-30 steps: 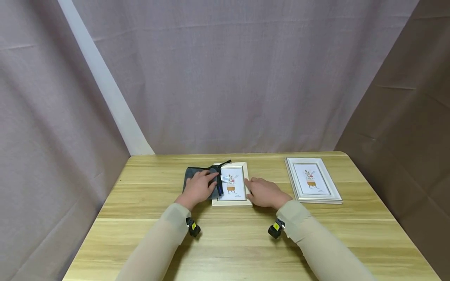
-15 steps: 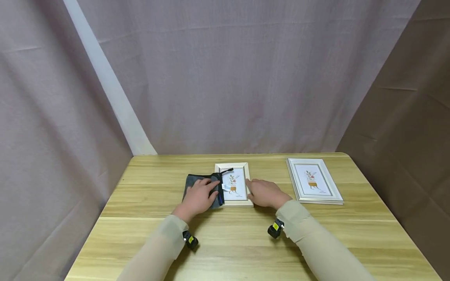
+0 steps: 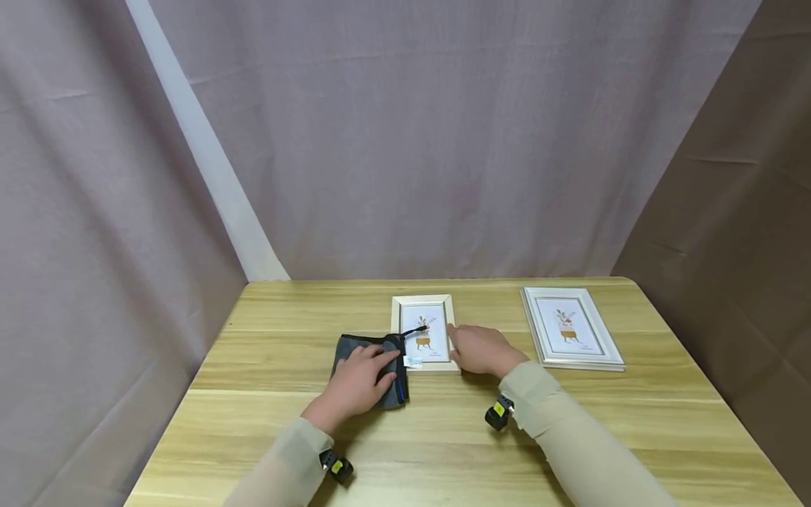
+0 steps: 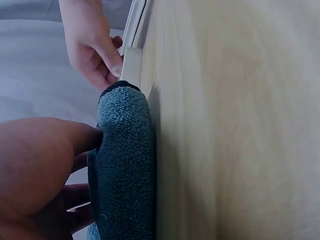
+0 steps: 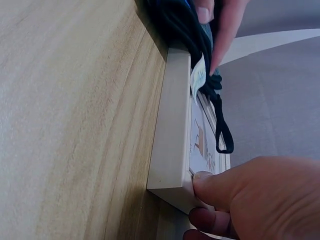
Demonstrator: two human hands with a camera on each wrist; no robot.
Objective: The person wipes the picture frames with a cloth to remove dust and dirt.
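A cream picture frame with a plant print lies flat on the wooden table. My right hand holds its right edge; in the right wrist view the thumb presses on the frame's face, fingers at its outer side. My left hand rests on a folded dark grey cleaning cloth, fingers spread over the top. The cloth, fuzzy in the left wrist view, overlaps the frame's lower left corner. Its black hanging loop and white label lie over the print. Part of the cloth is hidden under the hand.
To the right lies a stack of white picture frames, the top one with a similar plant print. The wooden table ends at a back edge in front of a grey-mauve curtain.
My left hand has drawn the cloth toward me, down the frame's left side, baring the upper left corner. The right hand keeps its hold on the right edge.
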